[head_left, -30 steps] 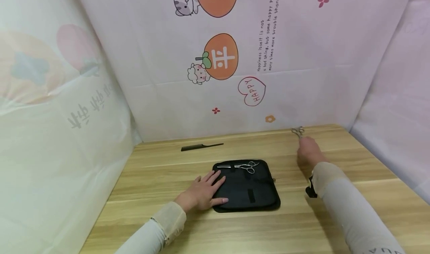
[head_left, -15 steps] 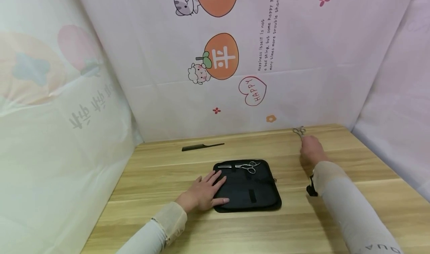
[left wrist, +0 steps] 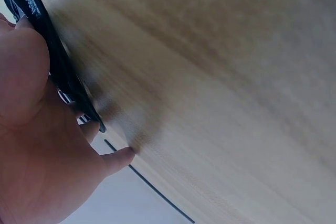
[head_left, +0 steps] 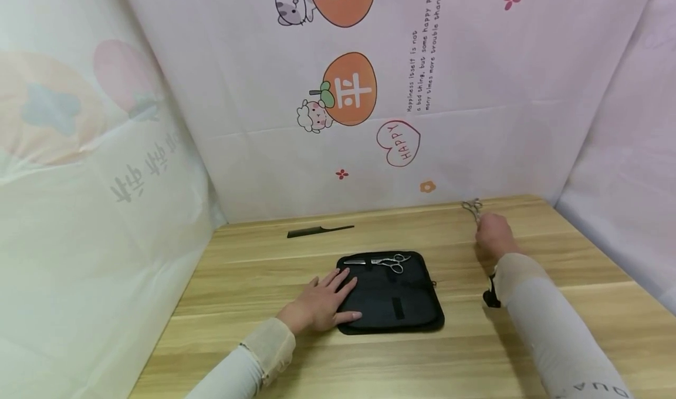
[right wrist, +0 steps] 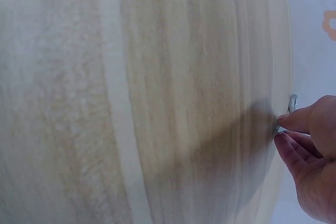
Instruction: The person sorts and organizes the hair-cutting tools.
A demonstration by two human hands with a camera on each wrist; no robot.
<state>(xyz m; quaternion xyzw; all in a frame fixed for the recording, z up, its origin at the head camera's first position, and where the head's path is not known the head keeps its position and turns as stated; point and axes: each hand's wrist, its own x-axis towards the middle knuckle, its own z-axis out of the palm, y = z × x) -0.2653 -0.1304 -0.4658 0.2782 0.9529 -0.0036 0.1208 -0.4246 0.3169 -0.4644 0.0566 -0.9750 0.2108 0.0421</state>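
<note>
My left hand (head_left: 319, 305) lies spread on the left edge of a black zip case (head_left: 377, 299), fingers straight over its inside panel. One pair of silver hairdressing scissors (head_left: 393, 263) is tucked through a loop at the top of the case. At the table's far right, the thumb and fingers of my right hand (head_left: 495, 234) pinch a second pair of scissors (head_left: 472, 206). Its finger rings point toward the back wall; the hand covers the rest. The right wrist view shows the right hand (right wrist: 310, 150) pinching close over the wood, one ring (right wrist: 293, 102) sticking out beyond.
A black tail comb (head_left: 306, 232) lies near the back edge of the wooden table (head_left: 253, 281), left of the case. White printed cloth (head_left: 465, 141) hangs right behind the table, with more cloth on both sides. A small zip pull sits at the case's right edge.
My right hand has shifted slightly to the right, and a little more of the scissors shows ahead of its fingers. The left hand and case stay as they were.
</note>
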